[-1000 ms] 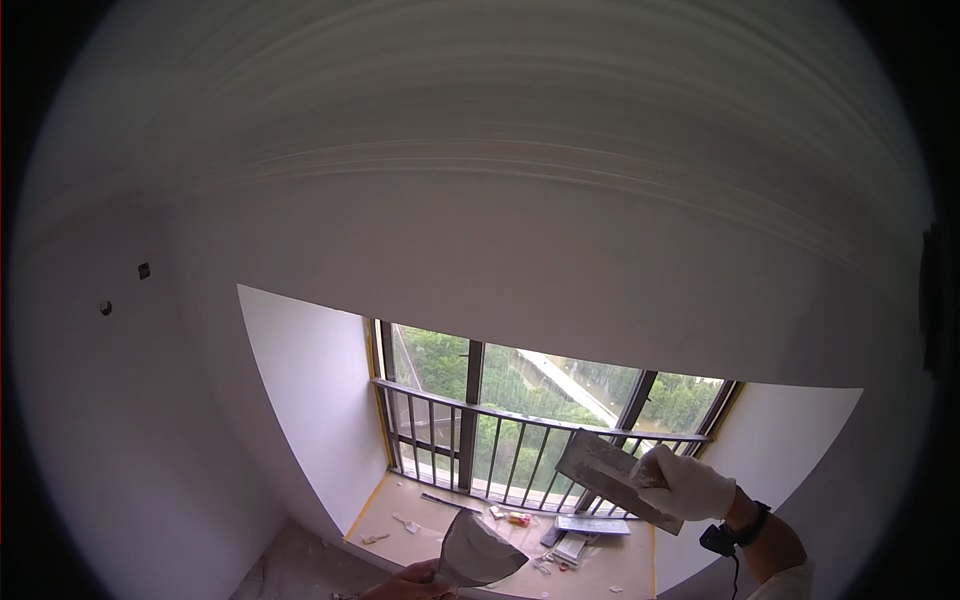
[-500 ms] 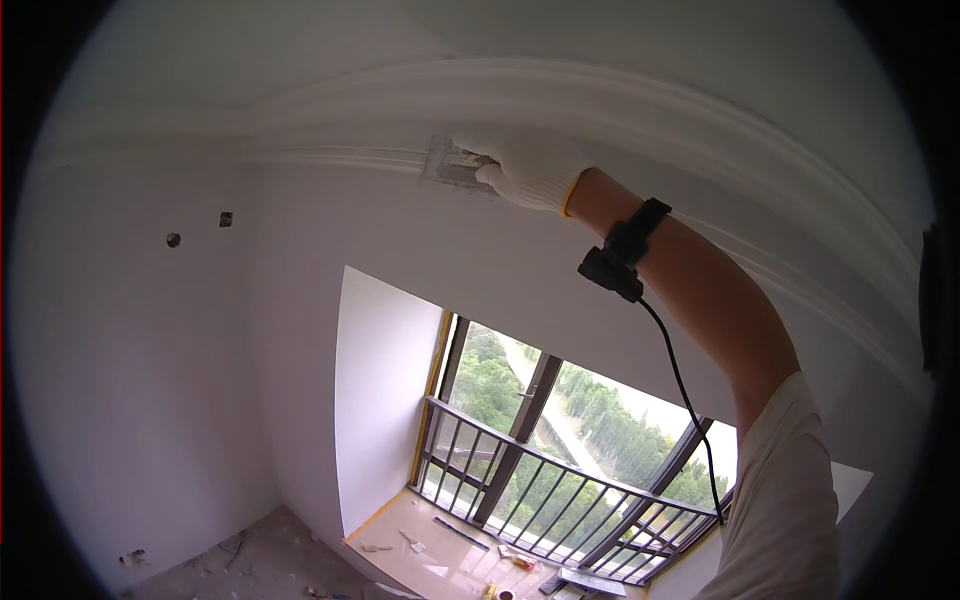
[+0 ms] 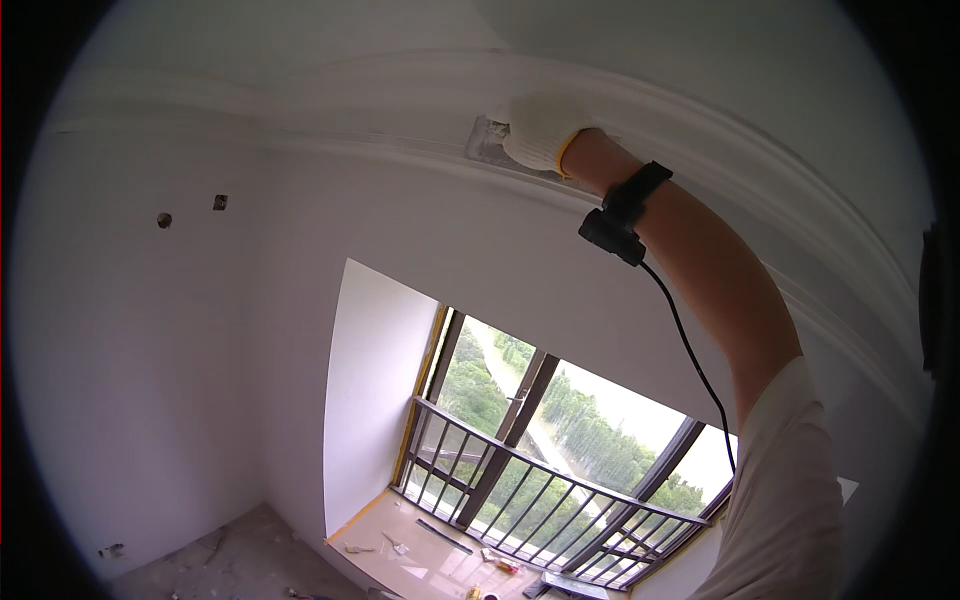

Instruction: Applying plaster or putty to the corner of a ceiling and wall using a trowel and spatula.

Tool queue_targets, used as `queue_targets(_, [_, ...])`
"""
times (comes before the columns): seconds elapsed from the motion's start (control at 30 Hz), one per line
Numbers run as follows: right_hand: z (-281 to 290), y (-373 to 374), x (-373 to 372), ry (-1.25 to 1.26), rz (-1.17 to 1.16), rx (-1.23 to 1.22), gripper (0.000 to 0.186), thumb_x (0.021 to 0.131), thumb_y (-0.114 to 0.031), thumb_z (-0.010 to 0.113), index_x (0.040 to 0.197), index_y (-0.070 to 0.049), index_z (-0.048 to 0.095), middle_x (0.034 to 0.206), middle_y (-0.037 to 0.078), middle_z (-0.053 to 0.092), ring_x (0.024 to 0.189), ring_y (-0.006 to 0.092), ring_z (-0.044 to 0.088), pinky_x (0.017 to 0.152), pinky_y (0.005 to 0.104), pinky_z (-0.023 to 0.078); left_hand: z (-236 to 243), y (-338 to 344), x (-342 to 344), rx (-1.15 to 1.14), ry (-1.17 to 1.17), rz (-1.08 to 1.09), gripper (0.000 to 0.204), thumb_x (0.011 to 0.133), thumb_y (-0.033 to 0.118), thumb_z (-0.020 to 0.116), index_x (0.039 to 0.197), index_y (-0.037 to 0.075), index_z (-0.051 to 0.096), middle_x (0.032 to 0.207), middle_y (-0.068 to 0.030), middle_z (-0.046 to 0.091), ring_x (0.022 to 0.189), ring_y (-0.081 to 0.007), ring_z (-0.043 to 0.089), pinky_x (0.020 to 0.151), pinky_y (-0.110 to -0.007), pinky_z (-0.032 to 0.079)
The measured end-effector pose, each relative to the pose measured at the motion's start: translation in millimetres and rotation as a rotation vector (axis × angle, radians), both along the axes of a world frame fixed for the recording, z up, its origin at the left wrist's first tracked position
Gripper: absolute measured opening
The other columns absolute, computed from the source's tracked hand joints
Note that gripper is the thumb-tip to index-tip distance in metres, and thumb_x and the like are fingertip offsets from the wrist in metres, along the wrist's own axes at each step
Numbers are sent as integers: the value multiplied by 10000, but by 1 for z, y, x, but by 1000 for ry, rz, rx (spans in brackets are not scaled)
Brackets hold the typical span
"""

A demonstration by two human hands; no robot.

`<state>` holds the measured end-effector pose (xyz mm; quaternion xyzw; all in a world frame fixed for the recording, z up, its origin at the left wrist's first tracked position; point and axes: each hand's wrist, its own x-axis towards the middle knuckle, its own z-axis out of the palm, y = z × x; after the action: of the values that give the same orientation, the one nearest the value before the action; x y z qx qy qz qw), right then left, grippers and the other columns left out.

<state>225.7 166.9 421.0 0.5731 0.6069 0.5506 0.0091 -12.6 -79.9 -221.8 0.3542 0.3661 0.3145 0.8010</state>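
Note:
My right hand (image 3: 543, 132), in a white knitted glove with a yellow cuff, reaches up high to the wall. It is closed around the handle of a flat rectangular trowel (image 3: 485, 146); the glove hides most of the grip. The greyish blade lies against the lower part of the white ceiling moulding (image 3: 360, 147), its left end sticking out past the fingers. A black strap with a small device (image 3: 612, 235) sits on my right forearm, and a cable hangs from it. My left hand does not show.
Below is a recessed window (image 3: 590, 415) with a dark railing (image 3: 560, 470). Brushes and other small tools lie on its sill (image 3: 400, 570). The left wall has two holes (image 3: 165, 220). A dusty floor (image 3: 230, 555) shows at lower left.
My right hand and the trowel have moved right and slightly up along the moulding. The view has shifted a little, so the window and sill sit further left.

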Motion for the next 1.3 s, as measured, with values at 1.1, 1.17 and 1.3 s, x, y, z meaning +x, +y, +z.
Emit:
queue_targets(1.1, [12, -359, 174, 366, -372, 69, 438, 909, -161, 587, 1337, -83, 629, 989, 173, 738, 721, 188, 707, 697, 324, 587, 34, 77, 156, -110, 33, -588, 294, 939, 120, 675, 1207, 34, 588, 820, -41, 640, 637, -126, 603, 504, -218, 453])
queue_targets(1.17, [12, -375, 186, 288, -406, 89, 435, 910, -153, 584, 1337, -85, 629, 967, 169, 739, 690, 171, 696, 674, 321, 584, 32, 75, 165, -45, -73, -670, 280, 937, 126, 680, 1190, 38, 595, 829, -45, 642, 640, -122, 601, 510, -221, 459])
queue_targets(1.3, [15, -419, 207, 454, -460, 144, 417, 913, -146, 587, 1322, -85, 642, 950, 147, 746, 661, 134, 676, 677, 315, 575, 30, 76, 187, 31, -152, -769, 302, 958, 135, 657, 1238, 57, 577, 837, -36, 641, 629, -113, 597, 495, -218, 465])
